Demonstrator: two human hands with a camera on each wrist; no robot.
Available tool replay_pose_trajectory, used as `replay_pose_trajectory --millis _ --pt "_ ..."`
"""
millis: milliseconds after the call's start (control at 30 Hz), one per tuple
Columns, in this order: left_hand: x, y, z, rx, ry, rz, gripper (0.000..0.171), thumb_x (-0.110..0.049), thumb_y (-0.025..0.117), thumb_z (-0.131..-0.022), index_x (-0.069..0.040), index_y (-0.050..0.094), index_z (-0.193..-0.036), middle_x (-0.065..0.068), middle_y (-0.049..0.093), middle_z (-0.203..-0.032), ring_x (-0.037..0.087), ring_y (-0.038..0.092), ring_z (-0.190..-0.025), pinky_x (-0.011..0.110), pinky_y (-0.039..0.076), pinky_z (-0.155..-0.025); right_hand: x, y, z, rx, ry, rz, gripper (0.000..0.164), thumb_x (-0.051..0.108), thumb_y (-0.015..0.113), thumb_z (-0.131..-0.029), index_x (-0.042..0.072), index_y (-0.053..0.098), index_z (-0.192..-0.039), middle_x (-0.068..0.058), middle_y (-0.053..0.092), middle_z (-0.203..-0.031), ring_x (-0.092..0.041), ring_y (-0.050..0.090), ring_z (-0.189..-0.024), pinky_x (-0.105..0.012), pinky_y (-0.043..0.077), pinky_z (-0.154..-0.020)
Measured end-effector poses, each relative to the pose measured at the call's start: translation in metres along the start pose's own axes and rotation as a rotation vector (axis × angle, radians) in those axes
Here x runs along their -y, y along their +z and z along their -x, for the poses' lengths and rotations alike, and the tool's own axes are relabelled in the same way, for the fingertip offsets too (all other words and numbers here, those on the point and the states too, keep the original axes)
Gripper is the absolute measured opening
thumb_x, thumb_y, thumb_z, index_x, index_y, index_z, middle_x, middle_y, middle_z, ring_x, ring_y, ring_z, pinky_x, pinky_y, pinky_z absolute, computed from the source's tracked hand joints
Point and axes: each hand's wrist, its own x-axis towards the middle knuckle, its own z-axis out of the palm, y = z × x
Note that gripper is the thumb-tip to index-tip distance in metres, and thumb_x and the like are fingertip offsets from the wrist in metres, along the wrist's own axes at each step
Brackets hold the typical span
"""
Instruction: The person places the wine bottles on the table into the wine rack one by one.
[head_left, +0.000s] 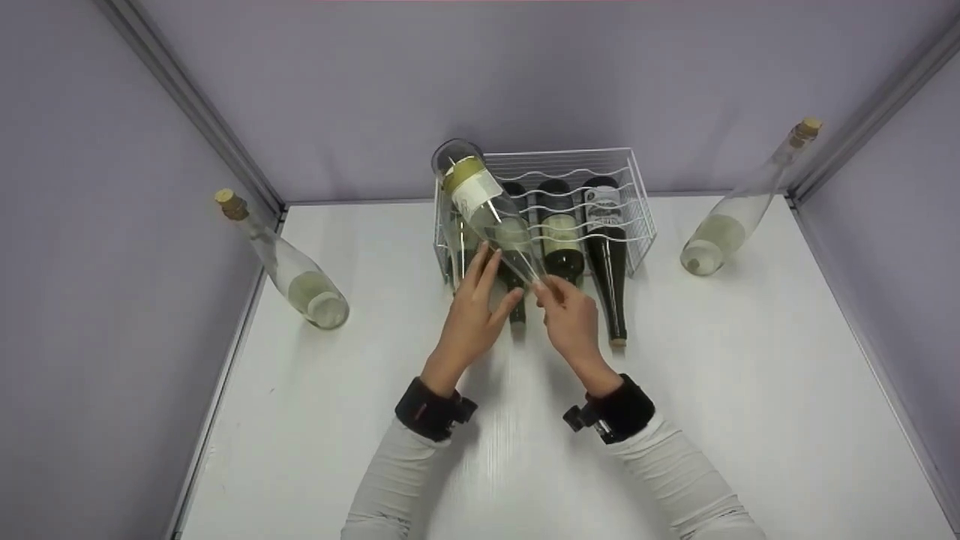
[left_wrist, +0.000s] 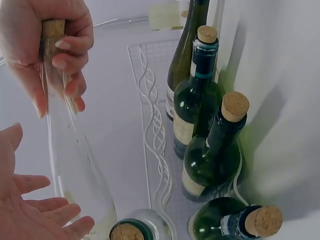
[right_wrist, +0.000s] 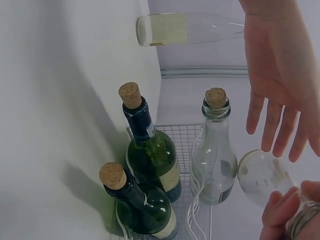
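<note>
A clear glass bottle (head_left: 478, 193) with a pale label is tilted over the left part of a white wire wine rack (head_left: 555, 154), base toward the back wall. My right hand (head_left: 574, 315) grips its corked neck, seen also in the left wrist view. My left hand (head_left: 471, 319) is beside the bottle's body with fingers extended; whether they touch the glass I cannot tell. In the rack lie several dark green bottles, including a long-necked bottle (head_left: 609, 262) at the right. Another clear bottle (right_wrist: 215, 160) with a cork lies at the rack's left side.
One clear corked bottle (head_left: 289, 266) stands on the white table (head_left: 360, 450) to the left, and another clear bottle (head_left: 739, 214) to the right. Both contain pale labels or backing low down. Grey walls enclose the table at the back and sides.
</note>
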Motion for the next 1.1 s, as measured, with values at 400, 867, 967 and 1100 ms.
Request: replay_pose_trajectory --millis 400,867,967,1100 --pt "-0.002 0.008 0.003 0.054 -0.001 -0.041 0.068 -0.05 0.044 -0.102 -0.006 0.035 -0.152 0.017 0.024 -0.158 0.034 0.03 -0.142 0.054 0.029 -0.11 -0.011 0.0 -0.008 0.01 0.161 -0.234 0.031 0.026 0.057 -0.101 -0.001 0.069 -0.111 -0.009 0.062 -0.078 -0.013 0.052 -0.05 -0.022 0.041 -0.044" --pt "0.001 0.007 0.005 0.056 0.031 -0.107 0.067 -0.053 0.042 -0.102 -0.005 0.04 -0.149 0.019 0.027 -0.157 0.035 0.024 -0.144 0.055 0.029 -0.11 -0.019 0.003 -0.017 0.002 0.339 -0.358 0.036 0.026 0.052 -0.104 -0.005 0.063 -0.088 -0.016 0.063 -0.079 -0.012 0.053 -0.047 -0.02 0.042 -0.041" --pt "0.001 0.005 0.005 0.064 0.021 -0.107 0.067 -0.052 0.043 -0.102 -0.005 0.04 -0.149 0.019 0.026 -0.157 0.036 0.024 -0.144 0.055 0.028 -0.111 -0.021 0.007 -0.018 0.006 0.372 -0.382 0.038 0.026 0.05 -0.104 -0.005 0.061 -0.084 -0.022 0.063 -0.082 -0.013 0.053 -0.047 -0.02 0.041 -0.041" --pt "0.0 0.003 0.006 0.083 -0.009 -0.11 0.066 -0.052 0.045 -0.101 -0.006 0.04 -0.15 0.018 0.026 -0.157 0.035 0.023 -0.144 0.054 0.028 -0.111 -0.022 0.011 -0.02 0.025 0.401 -0.406 0.04 0.026 0.048 -0.105 -0.002 0.056 -0.079 -0.022 0.063 -0.083 -0.013 0.054 -0.047 -0.021 0.041 -0.041"
